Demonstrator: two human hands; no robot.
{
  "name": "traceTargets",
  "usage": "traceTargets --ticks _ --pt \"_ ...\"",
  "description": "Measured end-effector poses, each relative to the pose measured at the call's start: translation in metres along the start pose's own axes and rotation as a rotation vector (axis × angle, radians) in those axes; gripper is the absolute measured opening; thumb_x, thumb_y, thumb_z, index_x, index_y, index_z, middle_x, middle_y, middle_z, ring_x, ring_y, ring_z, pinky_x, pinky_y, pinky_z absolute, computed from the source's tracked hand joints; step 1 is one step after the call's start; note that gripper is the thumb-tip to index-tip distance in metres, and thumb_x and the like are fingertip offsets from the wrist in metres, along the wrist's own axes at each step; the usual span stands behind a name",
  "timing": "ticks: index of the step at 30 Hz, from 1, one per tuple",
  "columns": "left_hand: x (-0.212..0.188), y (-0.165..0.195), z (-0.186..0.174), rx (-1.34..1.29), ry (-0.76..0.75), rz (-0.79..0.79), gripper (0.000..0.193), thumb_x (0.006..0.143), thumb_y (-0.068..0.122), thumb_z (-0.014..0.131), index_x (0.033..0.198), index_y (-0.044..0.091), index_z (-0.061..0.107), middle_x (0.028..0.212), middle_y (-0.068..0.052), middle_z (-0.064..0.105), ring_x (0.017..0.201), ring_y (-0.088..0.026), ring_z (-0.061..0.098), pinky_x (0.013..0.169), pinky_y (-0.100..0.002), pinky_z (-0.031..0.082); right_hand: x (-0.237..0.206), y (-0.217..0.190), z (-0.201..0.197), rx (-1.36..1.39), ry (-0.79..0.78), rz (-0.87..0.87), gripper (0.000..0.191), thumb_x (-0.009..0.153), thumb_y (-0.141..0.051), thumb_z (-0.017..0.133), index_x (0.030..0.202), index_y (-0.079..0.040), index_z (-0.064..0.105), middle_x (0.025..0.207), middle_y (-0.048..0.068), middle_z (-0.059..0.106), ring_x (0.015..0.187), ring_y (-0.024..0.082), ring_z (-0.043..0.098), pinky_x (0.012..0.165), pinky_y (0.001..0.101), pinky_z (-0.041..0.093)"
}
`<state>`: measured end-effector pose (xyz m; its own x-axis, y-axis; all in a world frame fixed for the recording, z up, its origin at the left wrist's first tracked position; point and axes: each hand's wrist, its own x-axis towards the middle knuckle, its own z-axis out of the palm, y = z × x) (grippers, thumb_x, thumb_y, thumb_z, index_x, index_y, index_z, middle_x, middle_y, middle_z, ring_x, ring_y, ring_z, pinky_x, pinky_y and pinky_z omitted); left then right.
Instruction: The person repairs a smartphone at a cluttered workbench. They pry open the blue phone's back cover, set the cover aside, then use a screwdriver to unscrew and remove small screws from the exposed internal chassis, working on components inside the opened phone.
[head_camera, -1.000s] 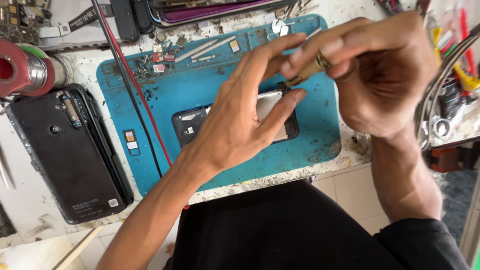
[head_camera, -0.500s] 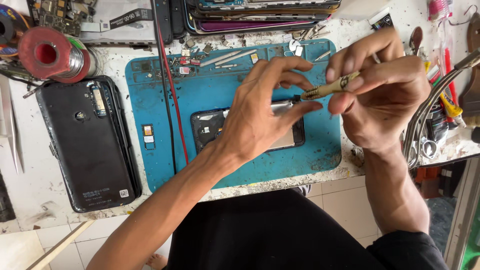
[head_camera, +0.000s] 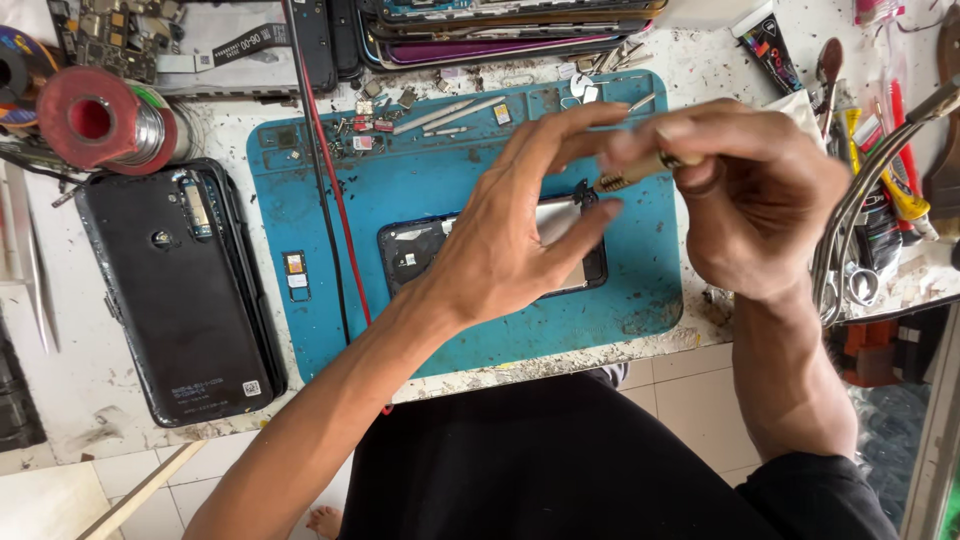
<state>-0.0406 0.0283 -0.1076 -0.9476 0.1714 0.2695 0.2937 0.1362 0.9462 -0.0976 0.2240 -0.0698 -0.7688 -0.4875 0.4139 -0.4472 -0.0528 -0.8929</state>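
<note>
An opened black phone (head_camera: 430, 248) lies back-up on a blue work mat (head_camera: 400, 190), its inner parts showing. My left hand (head_camera: 520, 225) rests over the phone's right half with fingers spread, the thumb pressing on it. My right hand (head_camera: 745, 195) is closed on a small screwdriver (head_camera: 635, 172) with a brass-coloured grip. Its tip points down-left at the phone's upper right corner. Much of the phone is hidden under my left hand.
A black phone back cover (head_camera: 175, 290) lies left of the mat. A red solder spool (head_camera: 100, 120) stands at the far left. Small screws and parts (head_camera: 370, 125) are scattered on the mat's top. A red wire (head_camera: 330, 190) crosses it. Tools and tubes (head_camera: 880, 150) crowd the right edge.
The view has shifted, so the bench sits lower in the frame. Both hands have come down toward the phone. The screwdriver tip is now at the phone's upper right corner.
</note>
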Motion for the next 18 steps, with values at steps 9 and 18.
traceTargets --ticks 9,18 --pt "0.0037 0.0044 0.0012 -0.233 -0.075 -0.227 0.057 0.098 0.012 0.069 0.149 0.014 0.045 0.133 -0.006 0.07 0.133 -0.021 0.069 0.11 -0.039 0.059 0.0009 -0.0045 0.0019 -0.07 -0.025 -0.021 0.004 0.105 -0.003 0.056 0.108 -0.001 0.054 0.105 0.015 0.065 0.097 0.021 0.071 0.085 0.0299 0.062" --pt "0.0001 0.0048 -0.0024 -0.107 -0.04 0.059 0.061 0.099 0.003 0.076 0.149 0.009 0.043 0.139 -0.012 0.064 0.132 -0.029 0.065 0.116 -0.047 0.052 -0.0004 -0.005 0.0032 -0.047 -0.017 -0.066 0.017 0.102 -0.009 0.067 0.113 -0.005 0.054 0.11 0.013 0.063 0.097 0.02 0.07 0.086 0.0298 0.064"
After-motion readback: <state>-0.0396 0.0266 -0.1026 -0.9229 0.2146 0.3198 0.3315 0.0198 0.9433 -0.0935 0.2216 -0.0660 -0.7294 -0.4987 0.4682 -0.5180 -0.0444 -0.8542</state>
